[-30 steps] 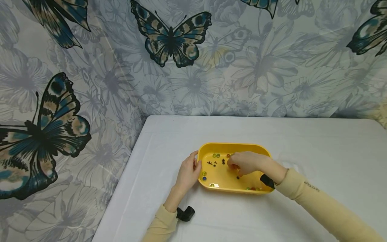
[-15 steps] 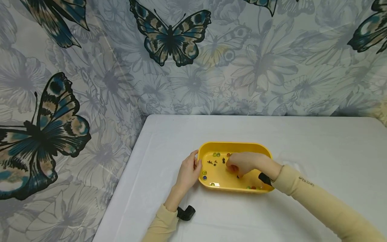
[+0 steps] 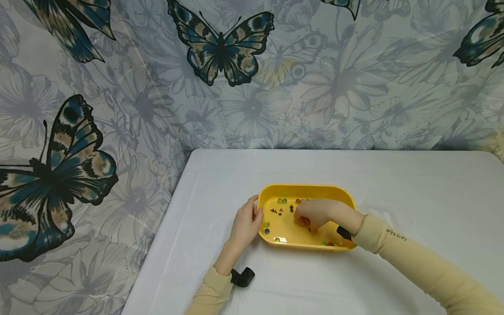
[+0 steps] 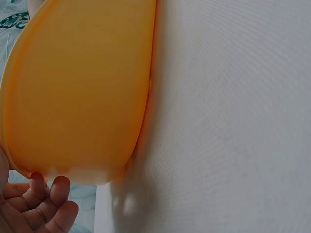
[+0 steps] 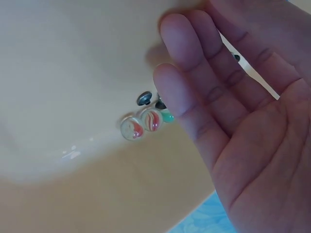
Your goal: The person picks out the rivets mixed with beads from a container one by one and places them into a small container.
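Observation:
A shallow yellow tray (image 3: 285, 229) lies on the table. My left hand (image 3: 245, 223) grips its left end; in the left wrist view the curled fingertips (image 4: 59, 187) meet the tray's edge. My right hand (image 3: 316, 213) reaches down inside the tray with bent fingers. A small dark piece shows at its lower fingertip in the head view, but whether it is pinched is hidden. In the right wrist view, a dark mushroom-shaped metal stud (image 5: 144, 98) lies beside two clear marbles with red swirls (image 5: 132, 129). Several small dark pieces (image 3: 274, 211) lie in the tray's left half.
Green-yellow marbles (image 3: 282, 201) sit along the tray's far side, and a blue marble (image 3: 267, 231) near its left end. More marbles (image 3: 327, 244) lie along the near side. The tray stands on a white-covered table (image 3: 220, 183), with a butterfly-patterned wall covering (image 3: 252, 109) behind.
My right hand has shifted slightly left and lower onto the small dark piece, covering most of it. The left hand keeps its grip on the tray.

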Tool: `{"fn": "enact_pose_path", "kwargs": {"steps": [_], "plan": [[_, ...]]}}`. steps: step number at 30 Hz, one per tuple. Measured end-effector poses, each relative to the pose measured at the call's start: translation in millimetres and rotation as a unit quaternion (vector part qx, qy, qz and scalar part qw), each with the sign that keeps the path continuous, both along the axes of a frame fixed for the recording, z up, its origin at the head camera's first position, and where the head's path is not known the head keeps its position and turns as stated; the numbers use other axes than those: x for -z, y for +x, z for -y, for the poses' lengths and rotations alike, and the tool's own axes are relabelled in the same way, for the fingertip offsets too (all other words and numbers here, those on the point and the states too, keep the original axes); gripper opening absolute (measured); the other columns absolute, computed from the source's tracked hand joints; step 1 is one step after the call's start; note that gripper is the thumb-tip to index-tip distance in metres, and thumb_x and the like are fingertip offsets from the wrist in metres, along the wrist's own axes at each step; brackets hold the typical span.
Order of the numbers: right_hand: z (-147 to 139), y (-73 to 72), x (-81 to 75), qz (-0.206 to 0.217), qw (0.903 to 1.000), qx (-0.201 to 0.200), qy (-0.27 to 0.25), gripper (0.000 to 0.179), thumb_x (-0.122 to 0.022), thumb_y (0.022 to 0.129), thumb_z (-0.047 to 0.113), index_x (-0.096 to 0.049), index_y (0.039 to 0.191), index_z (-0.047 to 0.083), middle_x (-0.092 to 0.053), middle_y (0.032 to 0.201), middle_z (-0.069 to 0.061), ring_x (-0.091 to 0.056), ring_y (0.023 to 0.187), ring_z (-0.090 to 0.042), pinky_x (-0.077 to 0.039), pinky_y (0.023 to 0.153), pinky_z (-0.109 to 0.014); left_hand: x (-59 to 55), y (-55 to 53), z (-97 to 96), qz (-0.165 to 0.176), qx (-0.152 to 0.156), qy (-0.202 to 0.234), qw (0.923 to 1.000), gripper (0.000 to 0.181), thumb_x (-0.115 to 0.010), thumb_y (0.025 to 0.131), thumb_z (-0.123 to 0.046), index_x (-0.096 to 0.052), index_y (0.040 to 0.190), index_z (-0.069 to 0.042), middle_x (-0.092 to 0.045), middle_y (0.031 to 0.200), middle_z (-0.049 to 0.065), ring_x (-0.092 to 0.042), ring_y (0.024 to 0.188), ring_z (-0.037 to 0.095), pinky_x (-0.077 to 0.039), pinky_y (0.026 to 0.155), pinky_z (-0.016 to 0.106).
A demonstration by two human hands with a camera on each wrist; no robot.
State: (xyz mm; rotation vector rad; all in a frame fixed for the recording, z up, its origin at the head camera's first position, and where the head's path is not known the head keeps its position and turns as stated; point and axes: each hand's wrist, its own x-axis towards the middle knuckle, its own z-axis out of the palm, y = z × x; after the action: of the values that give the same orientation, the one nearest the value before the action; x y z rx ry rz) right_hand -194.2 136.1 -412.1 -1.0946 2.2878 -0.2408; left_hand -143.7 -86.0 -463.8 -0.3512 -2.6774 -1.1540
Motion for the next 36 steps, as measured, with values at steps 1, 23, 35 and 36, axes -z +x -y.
{"fn": "enact_pose_path", "kwargs": {"steps": [1,23,35,36], "plan": [[-0.1,0.0,0.3,-0.002,1.0,-0.003,-0.001,0.027,-0.068,0.065,-0.013,-0.051,0.067,0.008,-0.037,0.062,0.005,-0.035,0.062,-0.009,-0.03,0.059,-0.023,0.0,0.1,0.0,0.001,0.001,0.002,1.0,0.038,-0.056,0.09,-0.007,-0.051,0.125,0.006,-0.043,0.066,-0.004,-0.039,0.056,0.006,-0.036,0.05,0.018],[0.1,0.2,9.7,0.002,0.9988,-0.033,-0.035,0.029,-0.058,0.062,-0.021,-0.051,0.06,0.007,-0.034,0.054,0.007,-0.029,0.052,-0.006,-0.026,0.051,-0.02,0.0,-0.2,0.7,0.001,0.009,0.006,0.9999,0.038,-0.054,0.091,-0.008,-0.049,0.126,0.006,-0.044,0.067,-0.003,-0.04,0.056,0.005,-0.037,0.049,0.018],[-0.6,0.0,10.1,0.007,0.9959,-0.058,-0.069,0.029,-0.053,0.063,-0.021,-0.051,0.057,0.007,-0.034,0.052,0.009,-0.029,0.05,-0.004,-0.025,0.05,-0.019,-1.8,0.1,0.3,0.006,0.008,0.006,0.9999,0.038,-0.054,0.091,-0.008,-0.049,0.126,0.006,-0.044,0.067,-0.003,-0.04,0.056,0.006,-0.037,0.049,0.018],[-0.7,-0.3,10.7,0.005,0.9963,-0.056,-0.065,0.029,-0.053,0.063,-0.021,-0.052,0.056,0.007,-0.035,0.052,0.009,-0.029,0.051,-0.004,-0.026,0.05,-0.019,-2.0,0.3,0.3,0.006,0.008,0.007,0.9999,0.038,-0.054,0.091,-0.008,-0.049,0.126,0.006,-0.044,0.067,-0.003,-0.04,0.056,0.006,-0.037,0.049,0.018]]}}
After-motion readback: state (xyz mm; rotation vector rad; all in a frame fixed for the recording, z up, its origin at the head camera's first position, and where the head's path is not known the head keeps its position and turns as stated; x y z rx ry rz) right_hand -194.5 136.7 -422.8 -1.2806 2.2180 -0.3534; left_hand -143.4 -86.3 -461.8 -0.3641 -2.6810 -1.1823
